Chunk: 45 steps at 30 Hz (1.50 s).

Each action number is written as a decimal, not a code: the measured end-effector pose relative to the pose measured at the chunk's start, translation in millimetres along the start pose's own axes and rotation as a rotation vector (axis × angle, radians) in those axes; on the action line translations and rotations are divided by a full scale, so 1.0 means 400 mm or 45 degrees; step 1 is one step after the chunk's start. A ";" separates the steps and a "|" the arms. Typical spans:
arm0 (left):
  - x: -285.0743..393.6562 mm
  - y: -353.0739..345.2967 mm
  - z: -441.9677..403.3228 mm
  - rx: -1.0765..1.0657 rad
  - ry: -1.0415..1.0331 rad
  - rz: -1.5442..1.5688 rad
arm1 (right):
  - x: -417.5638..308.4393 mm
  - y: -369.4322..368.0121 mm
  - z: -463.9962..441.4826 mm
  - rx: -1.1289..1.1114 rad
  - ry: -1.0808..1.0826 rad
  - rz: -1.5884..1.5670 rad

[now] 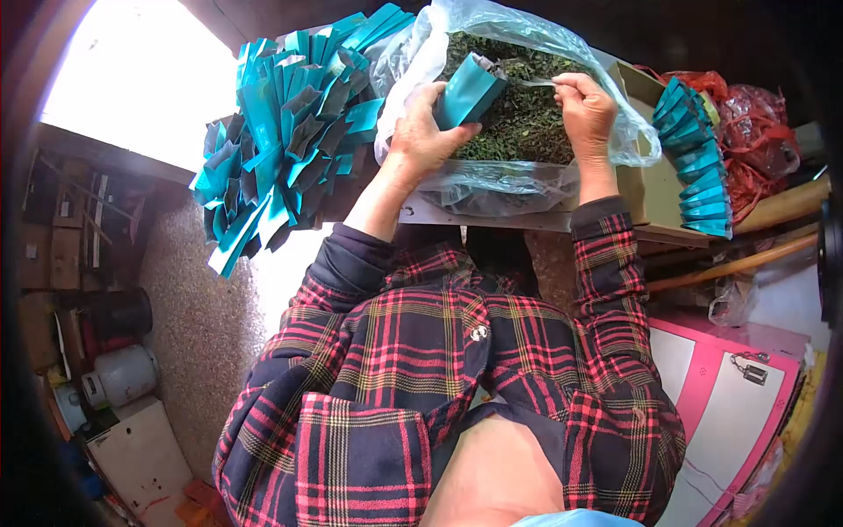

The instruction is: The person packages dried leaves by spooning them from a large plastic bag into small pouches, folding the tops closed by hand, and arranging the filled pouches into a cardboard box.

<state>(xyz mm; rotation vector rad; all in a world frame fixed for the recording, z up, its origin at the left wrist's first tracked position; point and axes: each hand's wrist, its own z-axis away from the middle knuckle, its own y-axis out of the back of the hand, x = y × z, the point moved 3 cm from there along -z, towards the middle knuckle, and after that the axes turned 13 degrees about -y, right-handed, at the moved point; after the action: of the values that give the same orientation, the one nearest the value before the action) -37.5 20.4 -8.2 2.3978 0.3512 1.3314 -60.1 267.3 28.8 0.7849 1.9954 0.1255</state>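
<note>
My left hand (425, 133) is wrapped round a teal foil packet (471, 90), its open end tilted up and to the right. In my right hand (586, 107), the fingers pinch the handle of a small pale spoon (532, 83), which points left toward the packet's mouth. Both hands are above a clear plastic bag (628, 132) with its mouth spread wide. Dry green-brown leaves (518, 132) fill the bag. What lies in the spoon's tip, if anything, is too small to tell.
A large pile of empty teal packets (281, 132) lies at the left. A cardboard box (645, 189) stands at the right, with a row of upright teal packets (698, 167) along its side. Red plastic bags (755, 132) lie beyond. A pink-and-white cabinet (729, 378) is at lower right.
</note>
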 end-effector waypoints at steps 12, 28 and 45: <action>0.029 -0.009 -0.005 -0.076 0.046 -0.055 | -0.100 0.102 -0.051 -0.266 0.103 -0.191; 0.059 -0.027 -0.006 -0.006 0.027 0.095 | -0.417 0.043 -0.106 -0.807 0.828 0.373; 0.061 -0.018 -0.006 0.007 0.067 0.131 | -0.299 0.112 -0.081 -0.253 0.592 0.398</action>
<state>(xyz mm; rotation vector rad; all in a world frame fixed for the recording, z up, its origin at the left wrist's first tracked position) -27.1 36.9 8.1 2.4180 0.2488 1.4416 -24.5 241.2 152.8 0.9975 2.2268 0.7357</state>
